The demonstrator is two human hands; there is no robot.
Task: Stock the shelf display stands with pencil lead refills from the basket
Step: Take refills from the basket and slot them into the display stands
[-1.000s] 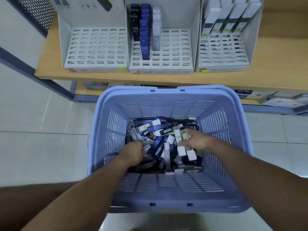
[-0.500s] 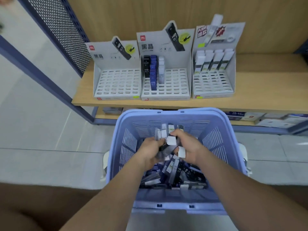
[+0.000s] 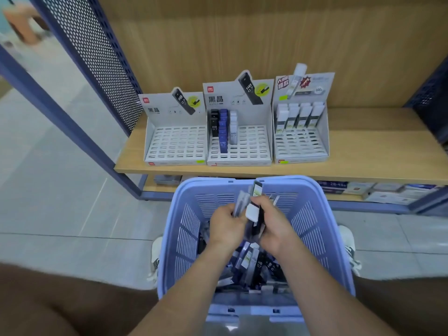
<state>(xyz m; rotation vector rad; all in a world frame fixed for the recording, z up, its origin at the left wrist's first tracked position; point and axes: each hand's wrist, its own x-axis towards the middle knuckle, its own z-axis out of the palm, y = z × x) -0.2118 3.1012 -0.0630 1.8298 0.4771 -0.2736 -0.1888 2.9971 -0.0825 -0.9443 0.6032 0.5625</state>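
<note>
- The left hand (image 3: 226,224) and the right hand (image 3: 275,227) meet above the basket (image 3: 308,224). Both are curled round one bundle of refill cases (image 3: 254,210), the left hand on its 9 o'clock side and the right hand on its 3 o'clock side.
- The long axis of the bundle runs roughly from 6 to 12 o'clock. Its upper ends project past the hands and point toward the shelf (image 3: 375,154).
- Three display stands sit side by side on the shelf, beyond the far rim of the basket and well apart from the hands.
  - The left stand (image 3: 175,144) lies at 11 o'clock and shows no stock.
  - The middle stand (image 3: 249,149) lies at 12 o'clock, with three columns of cases at its left side.
  - The right stand (image 3: 300,144) lies at 1 o'clock, with a single row of cases at its back.
- The hands are level with each other, so neither is nearer the shelf. The left hand is nearer the left stand and the right hand nearer the right stand.
- The coming move is probably a forward reach toward 12 o'clock, with each case kept lengthwise to its slot.
- Loose refills (image 3: 252,261) lie in the basket at 6 o'clock from the hands, crossed at mixed angles.
- Not determinable:
  - The number of cases in the bundle cannot be read, because they are blurred and overlap.
  - Most labels in the bundle are illegible. The topmost case shows a pale label, so its matching stand is uncertain.
  - The forearms hide much of the basket floor.
  - The basket cuts off the lower shelf.
</note>
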